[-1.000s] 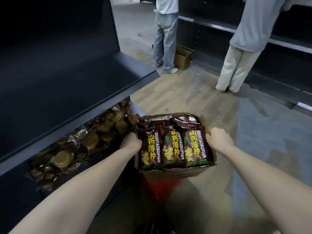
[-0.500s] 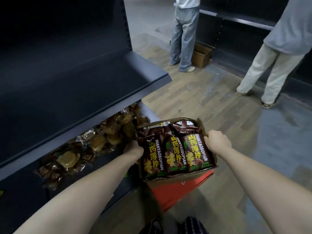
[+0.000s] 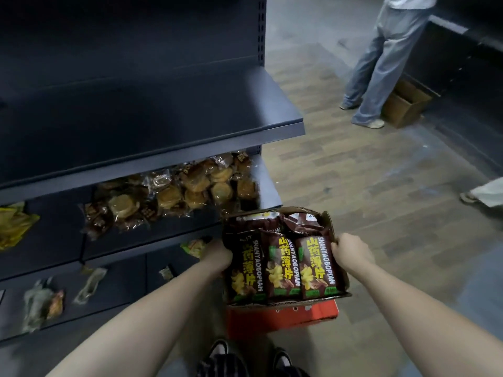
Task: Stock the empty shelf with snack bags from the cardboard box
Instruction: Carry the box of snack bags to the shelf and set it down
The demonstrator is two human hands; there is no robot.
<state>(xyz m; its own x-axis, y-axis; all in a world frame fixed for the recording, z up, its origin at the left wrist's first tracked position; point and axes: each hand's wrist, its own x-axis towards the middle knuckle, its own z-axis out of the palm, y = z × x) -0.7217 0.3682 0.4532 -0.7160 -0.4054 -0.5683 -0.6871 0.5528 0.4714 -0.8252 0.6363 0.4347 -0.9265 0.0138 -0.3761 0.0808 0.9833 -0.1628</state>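
Observation:
I hold a cardboard box [image 3: 330,223] in front of me, low and right of the shelving. Brown snack bags [image 3: 283,265] with yellow lettering fill it, three lying in the front row. My left hand [image 3: 217,255] grips the box's left side. My right hand [image 3: 351,251] grips its right wall. The dark empty shelf [image 3: 152,110] runs up and left of the box, its front lip above the box's height.
The lower shelf [image 3: 268,183] carries clear packs of round cakes [image 3: 174,194] and yellow bags [image 3: 13,224]. A red box [image 3: 283,317] lies on the floor below. One person stands by a carton [image 3: 405,104]; another person's foot [image 3: 481,194] shows right.
The view swung left and down, bringing the lower shelves and my feet into sight. The box stays gripped in both hands and now hangs over the red box.

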